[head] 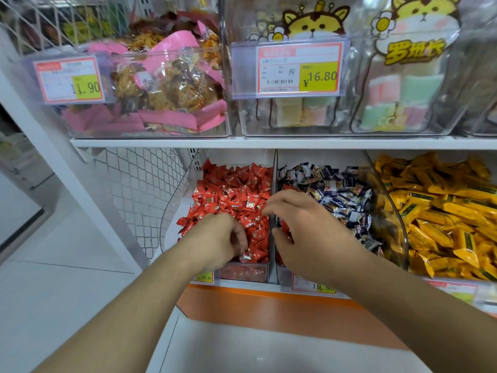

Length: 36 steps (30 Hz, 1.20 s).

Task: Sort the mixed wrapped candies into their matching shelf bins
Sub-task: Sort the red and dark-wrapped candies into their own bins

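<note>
The white shelf (161,142) carries clear bins divided by upright walls. The red candies (234,195) fill the left bin (243,273), dark-wrapped candies (336,192) its neighbour. The left hand (217,238) curls its fingers into the red heap; the right hand (304,227) straddles the divider, fingers pinching red candies.
</note>
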Each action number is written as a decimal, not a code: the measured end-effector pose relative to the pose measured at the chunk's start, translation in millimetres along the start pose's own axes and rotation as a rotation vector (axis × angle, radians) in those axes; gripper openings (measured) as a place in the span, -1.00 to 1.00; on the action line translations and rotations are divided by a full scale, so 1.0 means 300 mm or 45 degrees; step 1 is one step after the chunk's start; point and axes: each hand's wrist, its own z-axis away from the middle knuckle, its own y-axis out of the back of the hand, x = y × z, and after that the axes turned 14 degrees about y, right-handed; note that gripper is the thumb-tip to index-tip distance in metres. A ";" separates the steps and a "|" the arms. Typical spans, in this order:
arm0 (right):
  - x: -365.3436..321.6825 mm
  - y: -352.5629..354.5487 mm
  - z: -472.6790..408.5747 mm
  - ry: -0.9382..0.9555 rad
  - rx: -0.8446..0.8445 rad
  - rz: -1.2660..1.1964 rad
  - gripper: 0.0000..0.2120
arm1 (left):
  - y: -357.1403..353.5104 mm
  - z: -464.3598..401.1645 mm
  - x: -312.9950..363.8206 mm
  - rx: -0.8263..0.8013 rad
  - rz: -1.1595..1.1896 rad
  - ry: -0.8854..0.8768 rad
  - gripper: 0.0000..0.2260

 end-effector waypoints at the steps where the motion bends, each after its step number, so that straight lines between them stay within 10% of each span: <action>1: 0.001 0.001 0.000 0.000 -0.004 0.000 -0.70 | 0.004 0.001 -0.004 0.033 0.011 0.006 -0.87; 14: -0.015 0.007 -0.011 -0.010 0.035 -0.035 -0.58 | 0.124 0.107 0.017 0.169 0.646 -0.017 -0.89; 21: -0.016 0.085 -0.007 -0.071 0.183 -0.053 -0.94 | 0.152 0.159 0.079 0.056 0.959 -0.103 -0.92; 27: 0.083 0.145 0.018 -0.487 0.120 0.213 -0.48 | 0.093 0.095 -0.026 0.149 0.418 -0.041 -0.89; 36: 0.000 0.000 -0.010 0.244 -0.279 -0.099 -0.77 | 0.054 -0.002 -0.040 -0.233 -0.170 -0.041 -0.77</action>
